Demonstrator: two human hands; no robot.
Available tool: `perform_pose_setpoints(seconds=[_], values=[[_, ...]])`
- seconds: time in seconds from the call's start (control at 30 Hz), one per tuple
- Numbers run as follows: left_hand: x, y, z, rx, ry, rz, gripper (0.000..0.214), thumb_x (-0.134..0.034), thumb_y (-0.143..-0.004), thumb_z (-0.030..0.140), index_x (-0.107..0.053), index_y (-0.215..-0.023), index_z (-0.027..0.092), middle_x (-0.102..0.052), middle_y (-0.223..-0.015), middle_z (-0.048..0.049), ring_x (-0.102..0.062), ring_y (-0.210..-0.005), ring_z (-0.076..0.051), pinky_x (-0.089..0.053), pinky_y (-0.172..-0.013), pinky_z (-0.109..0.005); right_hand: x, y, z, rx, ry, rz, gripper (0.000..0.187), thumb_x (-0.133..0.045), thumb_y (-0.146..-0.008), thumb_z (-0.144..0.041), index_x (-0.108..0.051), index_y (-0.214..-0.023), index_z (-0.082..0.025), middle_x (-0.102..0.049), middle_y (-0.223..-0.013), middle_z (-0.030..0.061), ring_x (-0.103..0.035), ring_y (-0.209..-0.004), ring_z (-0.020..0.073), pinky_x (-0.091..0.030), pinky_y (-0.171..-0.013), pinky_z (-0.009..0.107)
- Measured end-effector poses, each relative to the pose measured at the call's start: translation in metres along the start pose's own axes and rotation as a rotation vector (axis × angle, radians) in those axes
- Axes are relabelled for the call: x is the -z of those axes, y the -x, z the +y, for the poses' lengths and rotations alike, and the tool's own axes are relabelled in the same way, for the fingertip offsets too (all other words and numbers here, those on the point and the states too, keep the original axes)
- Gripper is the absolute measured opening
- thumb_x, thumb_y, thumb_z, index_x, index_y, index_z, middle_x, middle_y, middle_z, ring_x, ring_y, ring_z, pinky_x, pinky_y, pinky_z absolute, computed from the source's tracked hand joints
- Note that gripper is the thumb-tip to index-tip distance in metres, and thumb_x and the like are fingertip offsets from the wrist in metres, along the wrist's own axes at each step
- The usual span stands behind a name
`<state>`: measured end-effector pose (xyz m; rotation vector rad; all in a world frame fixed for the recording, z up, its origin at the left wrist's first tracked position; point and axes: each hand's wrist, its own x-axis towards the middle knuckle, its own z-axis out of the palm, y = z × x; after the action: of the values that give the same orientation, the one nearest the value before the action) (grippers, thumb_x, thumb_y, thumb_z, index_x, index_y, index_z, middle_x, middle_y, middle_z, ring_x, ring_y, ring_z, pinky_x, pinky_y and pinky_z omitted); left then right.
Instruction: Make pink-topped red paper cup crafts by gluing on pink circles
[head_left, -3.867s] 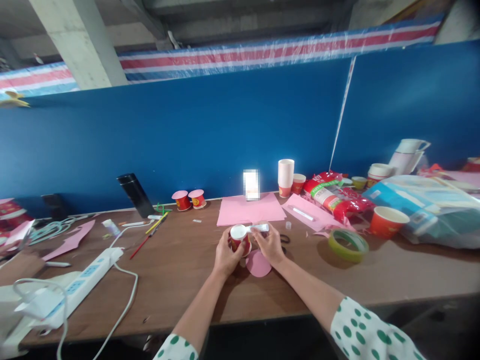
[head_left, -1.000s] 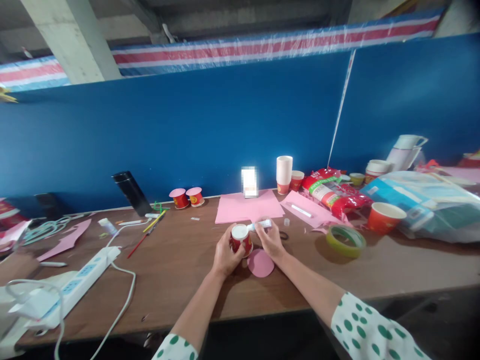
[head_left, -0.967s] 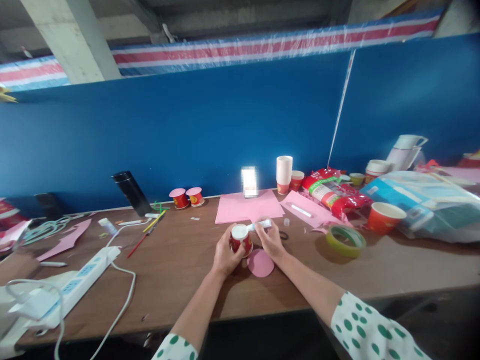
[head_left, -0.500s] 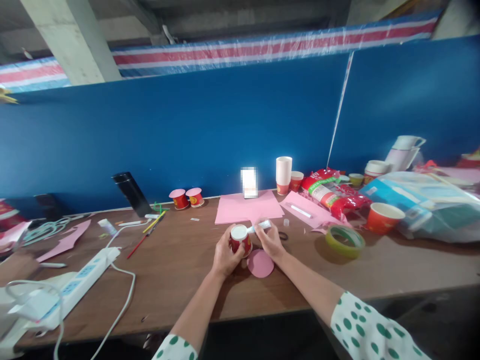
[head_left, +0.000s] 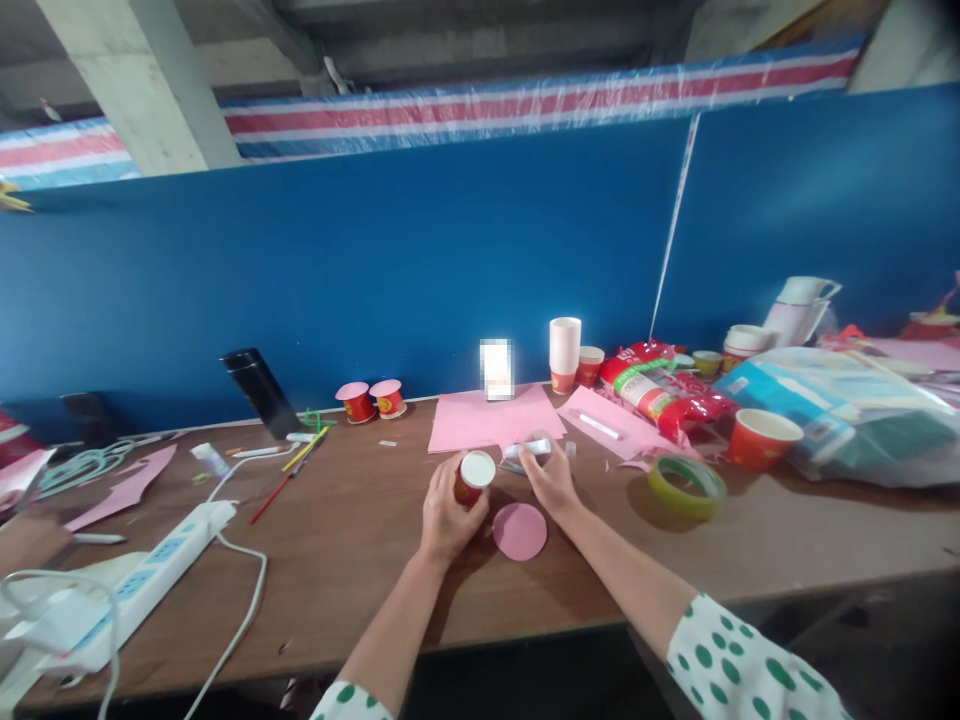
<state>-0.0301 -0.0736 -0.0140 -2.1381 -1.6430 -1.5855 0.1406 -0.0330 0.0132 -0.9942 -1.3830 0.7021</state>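
Left of a pink disc (head_left: 520, 531), a red cup (head_left: 468, 490) is grasped by the left hand (head_left: 448, 518), a white tube (head_left: 534, 447) by the right hand (head_left: 555, 482). The cup is judged light, crushable, best held around its side.

Behind the white power strip (head_left: 163, 556) is a black bottle (head_left: 259, 392). Far right of this strip stands a white jug (head_left: 795, 312).

Red cup (head_left: 475, 475) near flat pink disc (head_left: 520, 531)

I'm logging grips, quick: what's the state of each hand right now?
Left hand: closed around a red cup.
Right hand: closed, holding a white tube.
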Motion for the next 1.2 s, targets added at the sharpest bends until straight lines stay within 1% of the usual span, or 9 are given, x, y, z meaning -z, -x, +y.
perform_pose_setpoints(seconds=[0.07, 0.23, 0.37, 0.47, 0.57, 0.73, 1.0, 1.07, 1.2], values=[[0.001, 0.0, 0.002, -0.007, -0.038, 0.039, 0.049, -0.061, -0.07, 0.025, -0.048, -0.117, 0.021, -0.057, -0.114, -0.0084, -0.051, -0.109, -0.024, -0.041, -0.095, -0.041, 0.01, -0.009, 0.003, -0.032, 0.113, 0.025, 0.019, -0.054, -0.074, -0.037, -0.057, -0.079, -0.018, -0.063, -0.073, 0.0029, -0.058, -0.067, 0.0177, -0.044, -0.064, 0.029], [0.002, -0.001, 0.003, -0.024, -0.086, 0.083, 0.046, -0.062, -0.069, 0.024, -0.051, -0.114, 0.021, -0.056, -0.111, -0.0094, -0.05, -0.107, -0.026, -0.041, -0.094, -0.041, 0.047, -0.038, 0.026, -0.087, 0.38, -0.04, 0.025, -0.054, -0.07, -0.032, -0.056, -0.09, -0.017, -0.065, -0.081, 0.0039, -0.06, -0.069, 0.0194, -0.044, -0.064, 0.03], [0.002, -0.002, 0.002, -0.061, -0.085, 0.093, 0.047, -0.06, -0.071, 0.022, -0.049, -0.117, 0.02, -0.056, -0.112, -0.0102, -0.05, -0.107, -0.025, -0.04, -0.095, -0.042, 0.074, -0.046, 0.039, -0.117, 0.765, -0.02, 0.029, -0.048, -0.075, -0.026, -0.053, -0.102, -0.016, -0.065, -0.096, 0.0093, -0.06, -0.085, 0.0237, -0.041, -0.069, 0.031], [0.001, -0.002, 0.002, -0.052, -0.072, 0.087, 0.049, -0.06, -0.07, 0.021, -0.049, -0.118, 0.02, -0.056, -0.114, -0.0106, -0.05, -0.108, -0.026, -0.039, -0.096, -0.044, 0.082, -0.041, 0.04, -0.122, 0.991, -0.088, 0.026, -0.046, -0.08, -0.029, -0.053, -0.102, -0.017, -0.065, -0.09, 0.01, -0.061, -0.084, 0.0261, -0.039, -0.068, 0.032], [0.001, -0.001, -0.001, -0.005, -0.017, 0.053, 0.05, -0.06, -0.07, 0.022, -0.048, -0.119, 0.02, -0.056, -0.115, -0.0104, -0.051, -0.109, -0.026, -0.04, -0.096, -0.044, 0.081, -0.033, 0.038, -0.087, 1.113, -0.138, 0.02, -0.044, -0.083, -0.031, -0.054, -0.095, -0.019, -0.065, -0.081, 0.009, -0.061, -0.08, 0.0259, -0.037, -0.064, 0.031], [-0.002, 0.003, -0.01, 0.094, 0.136, -0.071, 0.055, -0.058, -0.072, 0.027, -0.042, -0.125, 0.018, -0.053, -0.121, -0.0116, -0.052, -0.111, -0.024, -0.043, -0.095, -0.04, 0.081, -0.028, 0.039, -0.101, 1.185, -0.112, 0.018, -0.044, -0.084, -0.029, -0.053, -0.095, -0.019, -0.065, -0.083, 0.0094, -0.061, -0.082, 0.0262, -0.035, -0.062, 0.03], [-0.004, 0.003, -0.013, 0.107, 0.147, -0.103, 0.056, -0.058, -0.072, 0.026, -0.042, -0.124, 0.017, -0.053, -0.121, -0.012, -0.052, -0.112, -0.024, -0.041, -0.097, -0.041, 0.088, -0.028, 0.044, -0.086, 1.21, -0.156, 0.021, -0.047, -0.082, -0.026, -0.055, -0.099, -0.017, -0.064, -0.093, 0.0118, -0.056, -0.092, 0.0279, -0.037, -0.069, 0.033], [-0.005, 0.003, -0.012, 0.12, 0.152, -0.105, 0.056, -0.058, -0.071, 0.025, -0.042, -0.124, 0.018, -0.053, -0.121, -0.0115, -0.051, -0.113, -0.024, -0.041, -0.097, -0.04, 0.087, -0.027, 0.041, -0.025, 1.191, -0.12, 0.024, -0.049, -0.082, -0.027, -0.055, -0.103, -0.016, -0.062, -0.099, 0.0125, -0.055, -0.094, 0.028, -0.038, -0.074, 0.034], [-0.007, 0.003, -0.011, 0.136, 0.161, -0.1, 0.059, -0.063, -0.068, 0.026, -0.043, -0.123, 0.019, -0.053, -0.12, -0.0105, -0.052, -0.112, -0.024, -0.042, -0.096, -0.04, 0.079, -0.023, 0.028, 0.216, 1.028, -0.087, 0.025, -0.048, -0.082, -0.025, -0.056, -0.104, -0.016, -0.059, -0.105, 0.0112, -0.051, -0.099, 0.0263, -0.037, -0.084, 0.036]])
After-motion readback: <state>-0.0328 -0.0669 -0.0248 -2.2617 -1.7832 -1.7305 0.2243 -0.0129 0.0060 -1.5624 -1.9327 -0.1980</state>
